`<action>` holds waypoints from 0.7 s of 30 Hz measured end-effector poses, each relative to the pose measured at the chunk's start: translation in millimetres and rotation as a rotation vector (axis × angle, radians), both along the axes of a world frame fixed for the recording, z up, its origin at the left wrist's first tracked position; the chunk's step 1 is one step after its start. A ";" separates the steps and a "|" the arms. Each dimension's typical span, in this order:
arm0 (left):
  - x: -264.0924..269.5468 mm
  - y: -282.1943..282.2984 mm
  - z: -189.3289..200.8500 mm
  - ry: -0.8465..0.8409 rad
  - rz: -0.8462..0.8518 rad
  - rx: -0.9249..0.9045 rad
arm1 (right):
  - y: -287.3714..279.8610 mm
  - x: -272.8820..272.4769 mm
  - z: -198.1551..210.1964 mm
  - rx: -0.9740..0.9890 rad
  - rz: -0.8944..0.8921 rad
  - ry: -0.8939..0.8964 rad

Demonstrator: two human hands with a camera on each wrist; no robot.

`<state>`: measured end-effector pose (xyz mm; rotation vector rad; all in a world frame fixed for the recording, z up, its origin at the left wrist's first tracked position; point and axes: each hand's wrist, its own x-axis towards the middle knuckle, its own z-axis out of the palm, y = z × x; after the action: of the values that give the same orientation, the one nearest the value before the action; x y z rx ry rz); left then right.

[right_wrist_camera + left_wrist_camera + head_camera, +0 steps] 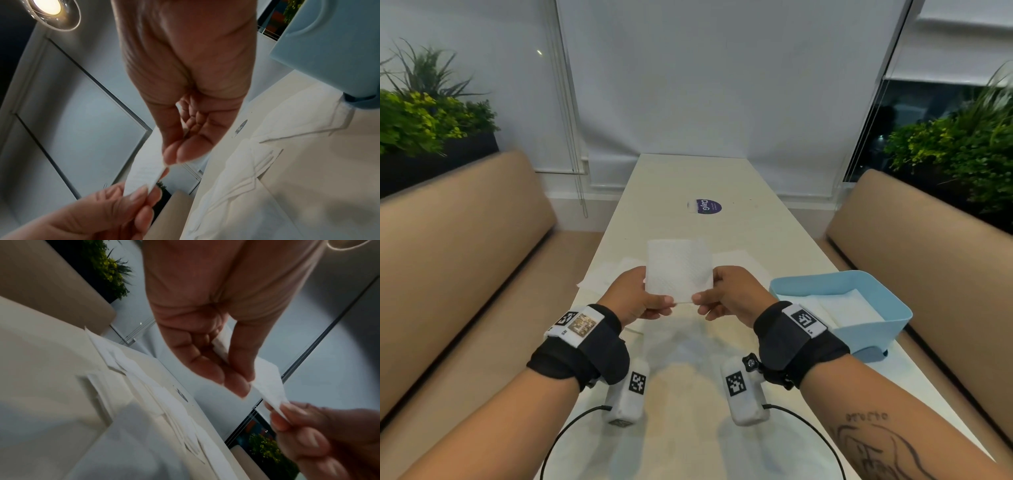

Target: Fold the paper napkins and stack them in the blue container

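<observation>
A white square paper napkin (679, 268) is held up above the table between both hands. My left hand (640, 297) pinches its lower left edge and my right hand (722, 294) pinches its lower right edge. In the left wrist view the left hand (236, 382) pinches the napkin (269, 382) between thumb and fingers. In the right wrist view the right hand (174, 155) pinches the napkin (141, 177), seen edge-on. The blue container (887, 315) stands at the right table edge with folded napkins (849, 306) inside.
More loose white napkins (606, 274) lie spread on the cream table (722, 178) under and beyond my hands. A round purple sticker (707, 206) sits farther back. Tan benches (448, 257) flank the table on both sides, with plants (424, 113) behind them.
</observation>
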<state>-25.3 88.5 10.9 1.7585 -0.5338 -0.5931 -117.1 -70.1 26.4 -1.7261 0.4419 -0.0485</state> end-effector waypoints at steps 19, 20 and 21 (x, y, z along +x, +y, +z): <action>-22.4 -57.1 39.9 -0.101 0.142 -0.245 | -39.9 -35.7 48.8 -0.249 -0.191 -0.044; -26.5 -63.4 43.2 -0.123 0.158 -0.253 | -46.9 -39.2 53.3 -0.260 -0.220 -0.049; -32.0 -71.0 45.8 -0.151 0.171 -0.258 | -55.2 -43.3 57.7 -0.266 -0.262 -0.056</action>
<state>-57.3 17.5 56.7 1.5907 -0.5327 -0.2598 -160.4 -125.3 84.1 -1.9110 0.6407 -0.3577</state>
